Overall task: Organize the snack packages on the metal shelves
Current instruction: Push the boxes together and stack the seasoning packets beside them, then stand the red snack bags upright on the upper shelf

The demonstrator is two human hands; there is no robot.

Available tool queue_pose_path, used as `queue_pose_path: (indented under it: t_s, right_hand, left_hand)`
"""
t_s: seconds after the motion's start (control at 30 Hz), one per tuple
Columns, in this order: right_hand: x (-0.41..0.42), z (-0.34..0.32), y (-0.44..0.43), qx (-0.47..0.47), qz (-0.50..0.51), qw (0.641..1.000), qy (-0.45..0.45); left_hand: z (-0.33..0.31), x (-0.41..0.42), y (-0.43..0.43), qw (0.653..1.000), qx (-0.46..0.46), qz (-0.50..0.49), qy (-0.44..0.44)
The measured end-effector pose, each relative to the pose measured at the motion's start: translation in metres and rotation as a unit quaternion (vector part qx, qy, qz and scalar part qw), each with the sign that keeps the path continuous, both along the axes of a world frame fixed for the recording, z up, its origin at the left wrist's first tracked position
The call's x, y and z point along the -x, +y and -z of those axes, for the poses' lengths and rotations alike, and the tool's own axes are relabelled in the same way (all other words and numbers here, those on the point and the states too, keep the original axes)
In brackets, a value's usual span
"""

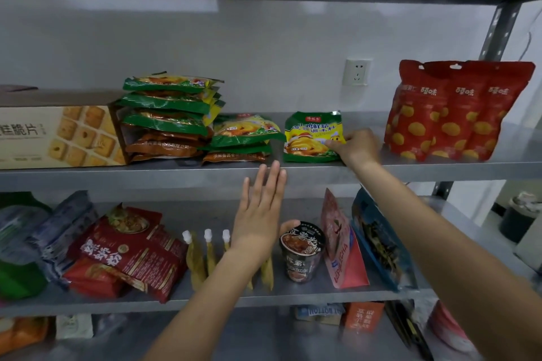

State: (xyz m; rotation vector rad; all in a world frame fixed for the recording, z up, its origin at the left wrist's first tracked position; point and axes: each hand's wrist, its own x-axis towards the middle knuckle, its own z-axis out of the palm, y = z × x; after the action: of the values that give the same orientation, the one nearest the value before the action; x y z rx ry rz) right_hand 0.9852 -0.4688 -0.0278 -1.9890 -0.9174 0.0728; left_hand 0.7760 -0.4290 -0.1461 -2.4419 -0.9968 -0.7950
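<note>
Right hand on a packet on the metal shelf, left hand flat and free.

Head view: the right hand (356, 145) pinches the right edge of a yellow and green packet (311, 136), thumb on its front. The packet stands tilted back on the middle shelf (293, 170), between a low stack of green packets (242, 138) and a row of upright red pouches (451, 111). A taller stack of green packets (171, 102) rises left of the low one, touching a biscuit box (58, 135). The left hand (259, 208) holds nothing, fingers straight and close together, fingertips in front of the shelf's front edge. On the lower shelf (205, 299) stand a noodle cup (302, 252), a pink pouch (341, 246), a blue pouch (378, 240) and red noodle packs (129, 246).
</note>
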Motion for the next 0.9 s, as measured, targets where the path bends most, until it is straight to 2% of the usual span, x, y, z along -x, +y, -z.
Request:
queue_pose_path:
  t_s: [0.13,0.37,0.5,0.63,0.7,0.77,0.9]
  right_hand:
    - [0.002,-0.004,-0.001,0.005,0.002,1.000,-0.006]
    - [0.013,0.002,-0.016,-0.012,0.038,0.995,-0.095]
    - [0.019,0.007,-0.030,-0.119,0.056,0.988,-0.083]
    - [0.010,0.025,-0.058,-0.206,0.204,0.938,-0.190]
    - [-0.001,0.029,-0.070,-0.230,0.241,0.926,-0.176]
    - [-0.015,0.028,-0.078,-0.237,0.245,0.930,-0.135]
    - [-0.044,0.027,-0.091,-0.224,0.180,0.956,-0.053]
  left_hand:
    - [-0.004,0.000,-0.003,1.000,0.006,0.001,-0.004]
    - [-0.005,-0.001,-0.009,1.000,0.021,0.008,-0.001]
    - [-0.006,-0.001,-0.011,0.998,0.043,0.030,-0.016]
    - [-0.004,0.000,-0.017,0.996,0.032,0.059,-0.058]
    - [-0.004,-0.002,-0.022,0.994,0.031,0.071,-0.071]
    - [-0.003,-0.010,-0.031,0.994,0.027,0.085,-0.064]
    - [-0.003,-0.044,-0.050,0.994,0.009,0.102,-0.030]
